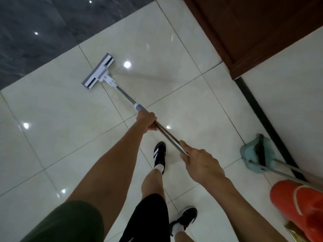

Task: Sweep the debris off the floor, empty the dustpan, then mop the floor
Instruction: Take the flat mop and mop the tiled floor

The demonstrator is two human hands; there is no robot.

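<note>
Both hands wrapped on the mop handle (162, 131): my left hand (147, 122) grips it further down, fingers curled round the shaft just below the grey collar, center of frame; my right hand (199, 161) holds the upper end, lower right of center, thumb along the steel, fingers curled under. Handle runs diagonally from my right hand up-left to the mop head (98, 71), which lies flat on the pale tile floor (52, 119), upper left of center, near the edge where the light tiles meet the dark grey polished strip (43, 28) at top left. Ceiling lights reflect as bright spots on both surfaces.

Teal dustpan (248, 154) w/ a brush in it stands at right of frame against the white wall (288, 84), just beside the black skirting line; its metal handle slants toward the lower right corner. Red object (297, 203) at bottom right, can't tell what it is. Brown wooden door (253, 28) at top right.

My feet in black sneakers w/ white stripes (160, 154) are below center, black shorts, olive sleeve at lower left.
</note>
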